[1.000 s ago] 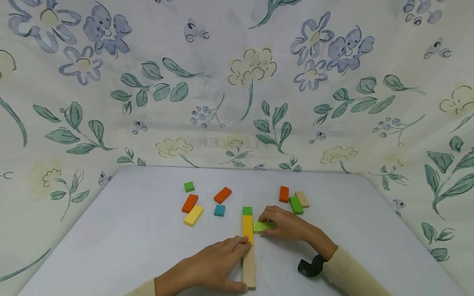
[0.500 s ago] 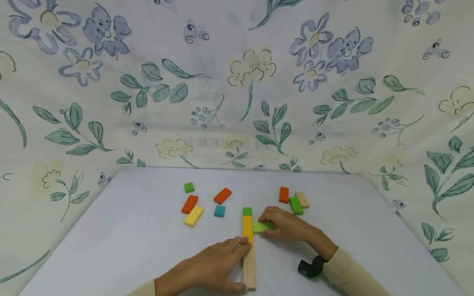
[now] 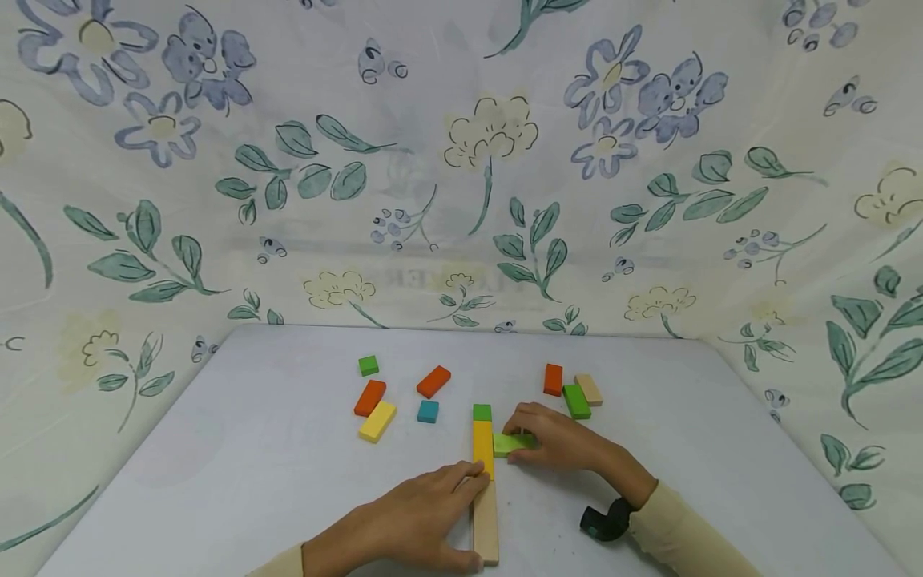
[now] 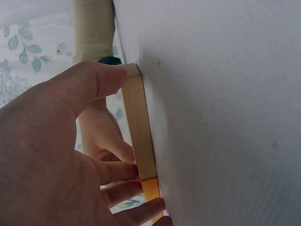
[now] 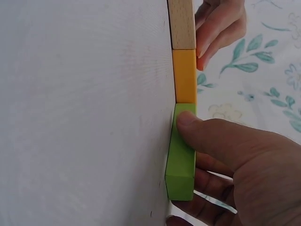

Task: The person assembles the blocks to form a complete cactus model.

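Note:
A straight row on the white table runs from a long plain wooden block (image 3: pixel 485 521) through a yellow-orange block (image 3: pixel 482 441) to a small green block (image 3: pixel 481 412) at the far end. A light green block (image 3: pixel 503 445) lies crosswise against the yellow-orange block's right side. My right hand (image 3: pixel 551 437) pinches it, thumb on the near face, as the right wrist view shows. My left hand (image 3: pixel 425 513) lies along the row's left side. Its thumb touches the wooden block's near end and its extended fingers rest around the joint with the yellow-orange block.
Back left on the table lie a green block (image 3: pixel 368 365), two red blocks (image 3: pixel 370 397), a yellow block (image 3: pixel 378 421) and a blue block (image 3: pixel 428 412). Back right are a red block (image 3: pixel 553 380), a green block (image 3: pixel 576 401) and a wooden block (image 3: pixel 589 389). A flowered cloth (image 3: pixel 461 200) hangs behind.

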`<state>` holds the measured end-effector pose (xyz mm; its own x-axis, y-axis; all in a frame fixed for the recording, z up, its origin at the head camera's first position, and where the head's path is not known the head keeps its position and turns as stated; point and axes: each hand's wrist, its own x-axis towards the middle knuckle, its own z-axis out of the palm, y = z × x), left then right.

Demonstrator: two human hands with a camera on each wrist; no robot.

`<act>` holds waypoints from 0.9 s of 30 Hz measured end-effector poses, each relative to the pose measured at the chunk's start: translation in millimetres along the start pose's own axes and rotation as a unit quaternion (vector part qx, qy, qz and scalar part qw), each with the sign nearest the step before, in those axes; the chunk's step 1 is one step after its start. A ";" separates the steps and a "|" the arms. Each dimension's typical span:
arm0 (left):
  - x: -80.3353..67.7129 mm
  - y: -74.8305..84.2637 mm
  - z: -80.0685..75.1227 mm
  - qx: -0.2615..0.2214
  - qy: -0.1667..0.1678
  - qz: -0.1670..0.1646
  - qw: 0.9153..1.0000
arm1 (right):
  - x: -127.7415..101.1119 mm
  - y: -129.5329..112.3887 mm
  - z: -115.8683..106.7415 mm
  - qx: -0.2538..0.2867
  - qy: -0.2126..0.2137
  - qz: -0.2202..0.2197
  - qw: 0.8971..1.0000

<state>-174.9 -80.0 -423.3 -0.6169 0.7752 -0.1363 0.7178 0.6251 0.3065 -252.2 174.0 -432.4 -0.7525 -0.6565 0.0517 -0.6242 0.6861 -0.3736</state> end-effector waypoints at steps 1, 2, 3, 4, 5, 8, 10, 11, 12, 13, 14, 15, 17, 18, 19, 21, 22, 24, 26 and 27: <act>0.0 -0.1 0.1 0.000 0.001 0.000 1.000 | 0.1 0.1 0.1 0.000 0.000 0.000 1.000; 0.0 -0.2 0.1 0.000 0.001 0.000 1.000 | 0.3 0.4 0.2 0.001 0.000 -0.001 1.000; 0.1 -0.3 0.2 0.000 0.001 0.000 1.000 | 0.5 0.4 0.2 0.001 -0.001 -0.001 1.000; 0.2 -0.4 0.3 0.001 0.001 0.000 1.000 | 0.6 0.5 0.2 0.002 -0.001 -0.001 1.000; 0.3 -0.5 0.4 0.000 0.001 -0.001 1.000 | 0.8 0.6 0.3 0.002 -0.002 0.000 1.000; 0.8 -0.9 0.3 -0.001 -0.002 -0.003 1.000 | 0.9 1.1 0.4 0.003 -0.003 0.002 1.000; 1.1 -1.2 0.1 -0.002 -0.004 -0.006 1.000 | 0.9 1.1 0.2 0.004 -0.003 0.003 1.000; 1.3 -1.4 0.0 -0.003 -0.006 -0.007 1.000 | 0.8 1.1 0.3 0.004 -0.003 0.003 1.000; 1.5 -1.5 0.0 -0.004 -0.007 -0.008 1.000 | 0.7 1.1 0.2 0.005 -0.003 0.003 1.000; 1.6 -1.6 0.1 -0.005 -0.009 -0.009 1.000 | 0.5 1.1 0.3 0.006 -0.004 0.004 1.000; 1.8 -1.6 0.3 -0.006 -0.010 -0.009 1.000 | 0.3 1.0 0.2 0.007 -0.004 0.004 1.000; 1.8 -1.6 0.6 -0.007 -0.011 -0.009 1.000 | 0.0 0.7 0.1 0.008 -0.005 0.004 1.000; 2.0 -1.6 1.2 -0.008 -0.011 -0.009 1.000 | -0.6 0.1 -0.1 0.011 -0.006 0.006 1.000; 2.0 -1.6 1.5 -0.008 -0.011 -0.009 1.000 | -0.9 -0.3 -0.3 0.012 -0.007 0.007 1.000; 2.0 -1.7 1.8 -0.008 -0.010 -0.009 1.000 | -1.2 -0.7 -0.5 0.012 -0.007 0.007 1.000; 1.9 -1.7 2.0 -0.007 -0.009 -0.008 1.000 | -1.5 -1.3 -0.8 0.012 -0.008 0.008 1.000; 1.8 -1.6 2.1 -0.006 -0.008 -0.008 1.000 | -1.6 -1.4 -0.8 0.011 -0.007 0.007 1.000; 1.7 -1.6 2.2 -0.003 -0.005 -0.006 1.000 | -1.7 -1.1 -0.7 0.010 -0.007 0.006 1.000; 1.5 -1.7 2.4 -0.001 -0.003 -0.003 1.000 | -1.6 -0.5 -0.5 0.010 -0.007 0.004 1.000; 1.5 -1.8 2.6 0.000 -0.002 -0.002 1.000 | -1.5 -0.2 -0.4 0.009 -0.007 0.003 1.000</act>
<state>-176.2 -79.7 -426.5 -0.6186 0.7728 -0.1421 0.7151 0.6286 0.3056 -251.0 175.0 -432.0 -0.7535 -0.6564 0.0369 -0.6156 0.6848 -0.3900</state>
